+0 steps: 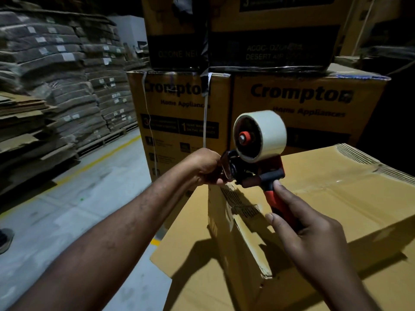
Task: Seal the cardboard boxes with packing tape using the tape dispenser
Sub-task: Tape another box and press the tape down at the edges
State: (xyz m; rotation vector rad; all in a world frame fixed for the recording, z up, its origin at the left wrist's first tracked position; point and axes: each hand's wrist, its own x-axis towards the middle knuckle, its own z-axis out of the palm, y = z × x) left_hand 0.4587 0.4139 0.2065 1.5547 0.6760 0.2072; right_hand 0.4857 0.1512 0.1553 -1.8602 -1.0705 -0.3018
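Observation:
A plain brown cardboard box [336, 198] lies in front of me with its top flaps closed; a second plain box [193, 265] sits lower beside it. Above the near box's left corner I hold a red and black tape dispenser [253, 171] carrying a pale roll of packing tape [267, 131]. My right hand [314, 239] grips the dispenser's red handle. My left hand [206, 167] is closed at the dispenser's front end, pinching what looks like the tape end; the tape itself is hard to see there.
Printed yellow Crompton appliance boxes [303, 102] are stacked high right behind the plain boxes. Pallets of flattened cardboard [56, 70] line the left side. A grey floor aisle with a yellow line [101, 158] runs between. A shoe [5, 240] shows at the left edge.

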